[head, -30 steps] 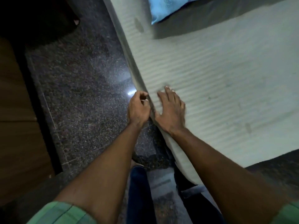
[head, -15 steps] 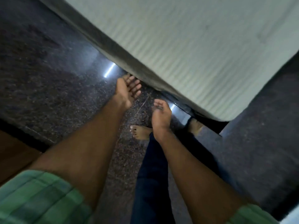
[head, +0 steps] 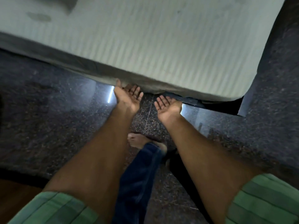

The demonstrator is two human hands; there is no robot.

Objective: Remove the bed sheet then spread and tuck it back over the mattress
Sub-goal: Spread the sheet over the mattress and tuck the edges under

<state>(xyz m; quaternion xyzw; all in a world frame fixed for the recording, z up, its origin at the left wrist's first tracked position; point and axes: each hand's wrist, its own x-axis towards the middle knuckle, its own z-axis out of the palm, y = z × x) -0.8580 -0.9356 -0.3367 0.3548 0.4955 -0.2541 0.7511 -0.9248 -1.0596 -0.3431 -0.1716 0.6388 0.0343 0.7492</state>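
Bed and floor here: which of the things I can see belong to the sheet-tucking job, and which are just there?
Part of the job:
- bed sheet, striped, covering the mattress
- sheet's hanging edge
- left hand, palm up, fingers at that edge
- right hand, palm up, holding nothing

Just there:
- dark speckled floor
- bare foot
- wooden furniture at lower left

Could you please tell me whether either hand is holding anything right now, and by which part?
Nothing is held: the left hand and right hand are both open, palms up, below the pale striped bed sheet's edge.

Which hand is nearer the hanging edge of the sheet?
Left. The left hand, palm up, reaches the sheet edge with its fingertips; the right hand, palm up, hangs just short of it.
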